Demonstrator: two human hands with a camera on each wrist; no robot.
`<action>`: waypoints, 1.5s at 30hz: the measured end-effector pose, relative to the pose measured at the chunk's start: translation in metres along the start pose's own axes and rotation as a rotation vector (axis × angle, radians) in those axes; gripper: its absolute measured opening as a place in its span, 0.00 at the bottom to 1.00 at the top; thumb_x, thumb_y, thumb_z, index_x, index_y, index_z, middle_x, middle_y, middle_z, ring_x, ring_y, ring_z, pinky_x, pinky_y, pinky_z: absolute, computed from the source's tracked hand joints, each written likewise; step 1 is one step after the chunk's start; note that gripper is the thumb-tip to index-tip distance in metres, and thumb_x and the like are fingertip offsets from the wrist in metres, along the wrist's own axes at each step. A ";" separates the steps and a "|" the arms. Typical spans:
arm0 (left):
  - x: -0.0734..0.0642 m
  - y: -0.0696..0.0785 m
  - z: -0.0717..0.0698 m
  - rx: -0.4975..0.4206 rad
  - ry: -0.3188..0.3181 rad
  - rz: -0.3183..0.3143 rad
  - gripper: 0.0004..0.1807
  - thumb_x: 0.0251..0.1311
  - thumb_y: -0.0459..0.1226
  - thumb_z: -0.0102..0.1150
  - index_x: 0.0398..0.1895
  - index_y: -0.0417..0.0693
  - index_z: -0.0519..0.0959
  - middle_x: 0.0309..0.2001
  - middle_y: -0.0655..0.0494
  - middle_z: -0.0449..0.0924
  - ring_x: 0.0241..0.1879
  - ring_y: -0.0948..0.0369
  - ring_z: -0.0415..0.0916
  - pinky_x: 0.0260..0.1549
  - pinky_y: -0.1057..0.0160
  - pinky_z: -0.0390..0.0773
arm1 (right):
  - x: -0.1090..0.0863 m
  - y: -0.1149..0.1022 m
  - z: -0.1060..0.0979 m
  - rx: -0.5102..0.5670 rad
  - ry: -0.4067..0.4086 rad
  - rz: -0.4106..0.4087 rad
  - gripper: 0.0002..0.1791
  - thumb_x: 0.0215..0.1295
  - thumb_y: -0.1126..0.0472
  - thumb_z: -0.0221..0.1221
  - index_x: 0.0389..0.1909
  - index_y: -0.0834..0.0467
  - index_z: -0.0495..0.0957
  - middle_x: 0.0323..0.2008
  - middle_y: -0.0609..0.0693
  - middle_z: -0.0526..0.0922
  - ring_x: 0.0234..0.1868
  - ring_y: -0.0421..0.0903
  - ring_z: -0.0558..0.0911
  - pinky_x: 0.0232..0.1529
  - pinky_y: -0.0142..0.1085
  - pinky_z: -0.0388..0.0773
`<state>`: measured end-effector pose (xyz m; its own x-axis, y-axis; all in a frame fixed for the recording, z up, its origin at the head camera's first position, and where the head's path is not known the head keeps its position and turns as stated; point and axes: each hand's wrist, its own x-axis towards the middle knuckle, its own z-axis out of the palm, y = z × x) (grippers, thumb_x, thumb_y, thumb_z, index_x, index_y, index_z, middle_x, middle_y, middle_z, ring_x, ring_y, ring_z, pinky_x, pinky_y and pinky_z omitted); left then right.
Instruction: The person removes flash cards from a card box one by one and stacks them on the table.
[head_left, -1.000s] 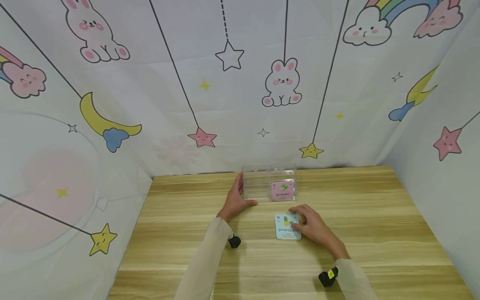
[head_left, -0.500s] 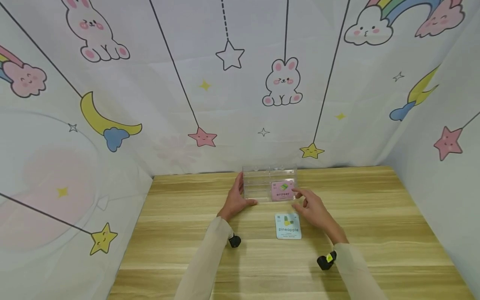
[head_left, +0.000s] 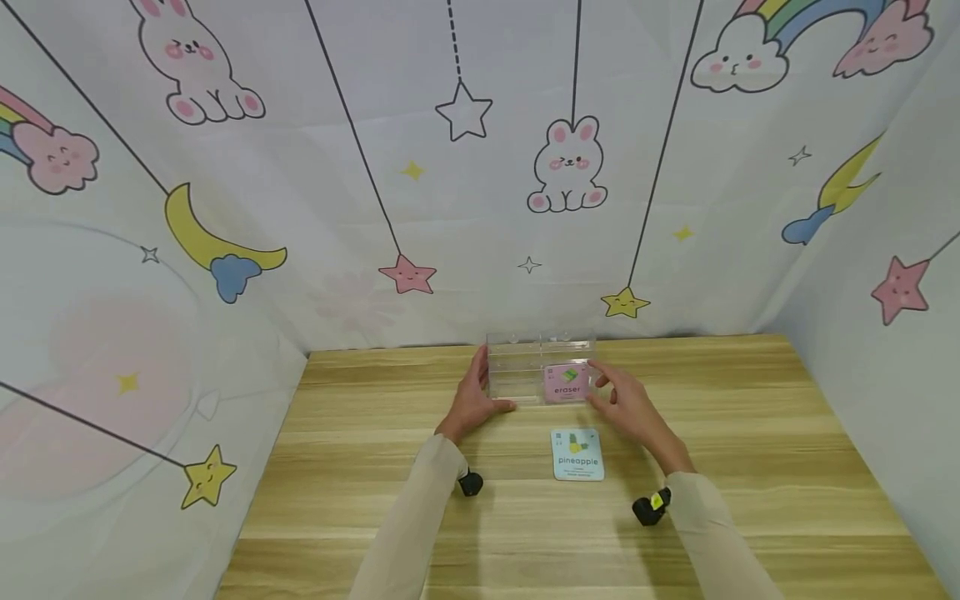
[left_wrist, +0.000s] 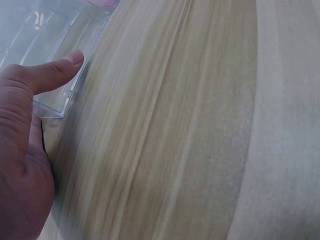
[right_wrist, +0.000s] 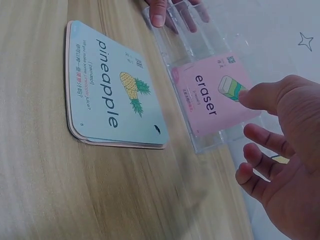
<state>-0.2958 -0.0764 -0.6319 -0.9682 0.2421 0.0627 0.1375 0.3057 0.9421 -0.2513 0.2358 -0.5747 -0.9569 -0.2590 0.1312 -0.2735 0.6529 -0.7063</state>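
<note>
A clear plastic card rack [head_left: 513, 385] stands near the back of the table, with a pink "eraser" card [head_left: 558, 392] in its lower right section. My left hand [head_left: 470, 404] grips the rack's left end, thumb in front and fingers along the side. At the right end is my right hand [head_left: 633, 408], its fingers slightly bent and spread. In the right wrist view, its thumb [right_wrist: 265, 96] overlaps the eraser card; contact cannot be told. A stack of cards [right_wrist: 120, 95], topped by a light blue "pineapple" card, lies on the table in front of the rack.
The wood-grain table [head_left: 360, 467] ends at the back against a white cloth [head_left: 337, 167] printed with bunnies, stars and moons. Similar cloth hangs on both sides. A small black wrist camera [head_left: 471, 483] sits at the left cuff, another [head_left: 649, 510] at the right.
My right hand has left the pineapple card and moved up to the right end of the rack beside the eraser card. The left hand and the cards stay in place.
</note>
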 end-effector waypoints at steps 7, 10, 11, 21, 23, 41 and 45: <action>0.000 0.001 0.001 0.003 0.008 -0.002 0.70 0.46 0.29 0.83 0.85 0.54 0.43 0.83 0.48 0.46 0.80 0.52 0.51 0.76 0.57 0.59 | -0.002 -0.002 -0.001 0.007 -0.019 -0.001 0.31 0.71 0.63 0.65 0.73 0.62 0.70 0.51 0.63 0.79 0.32 0.46 0.71 0.32 0.37 0.72; 0.000 0.002 0.000 0.006 0.005 -0.017 0.70 0.46 0.29 0.83 0.85 0.54 0.42 0.84 0.49 0.45 0.80 0.53 0.51 0.76 0.60 0.58 | -0.002 -0.002 -0.001 0.007 -0.024 0.012 0.32 0.71 0.63 0.65 0.74 0.60 0.69 0.52 0.63 0.79 0.33 0.47 0.71 0.33 0.37 0.73; 0.000 0.003 0.000 0.005 0.005 -0.016 0.70 0.46 0.29 0.83 0.85 0.53 0.42 0.84 0.49 0.45 0.80 0.53 0.51 0.76 0.60 0.58 | -0.002 -0.002 -0.001 0.009 -0.024 0.015 0.32 0.71 0.63 0.65 0.74 0.60 0.69 0.52 0.62 0.79 0.33 0.47 0.71 0.33 0.38 0.73; -0.002 0.005 0.001 0.012 0.006 -0.006 0.69 0.47 0.27 0.82 0.85 0.50 0.42 0.84 0.47 0.44 0.80 0.50 0.51 0.76 0.57 0.59 | 0.000 0.000 0.001 0.017 -0.039 0.010 0.32 0.71 0.63 0.66 0.73 0.61 0.69 0.52 0.63 0.79 0.31 0.46 0.71 0.32 0.37 0.72; -0.002 0.006 0.001 0.002 0.007 -0.001 0.69 0.47 0.27 0.82 0.85 0.49 0.42 0.83 0.46 0.45 0.80 0.49 0.51 0.76 0.55 0.59 | 0.001 0.000 0.001 0.022 -0.043 0.015 0.32 0.71 0.63 0.66 0.74 0.61 0.69 0.52 0.63 0.79 0.31 0.46 0.71 0.31 0.37 0.72; 0.003 -0.003 0.002 -0.010 0.024 0.007 0.69 0.47 0.25 0.81 0.85 0.51 0.42 0.83 0.43 0.46 0.79 0.48 0.52 0.76 0.53 0.59 | 0.004 -0.001 0.001 0.026 -0.047 0.032 0.33 0.71 0.63 0.66 0.74 0.59 0.68 0.52 0.62 0.79 0.31 0.45 0.71 0.31 0.36 0.72; 0.003 -0.001 0.001 0.006 0.008 -0.022 0.69 0.47 0.29 0.83 0.85 0.53 0.42 0.83 0.47 0.47 0.79 0.52 0.52 0.76 0.58 0.59 | 0.004 -0.002 0.001 0.025 -0.045 0.038 0.32 0.71 0.62 0.65 0.74 0.59 0.68 0.52 0.61 0.79 0.33 0.46 0.72 0.32 0.37 0.73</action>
<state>-0.2983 -0.0749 -0.6329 -0.9727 0.2278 0.0442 0.1170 0.3169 0.9412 -0.2549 0.2328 -0.5738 -0.9610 -0.2667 0.0726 -0.2339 0.6448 -0.7277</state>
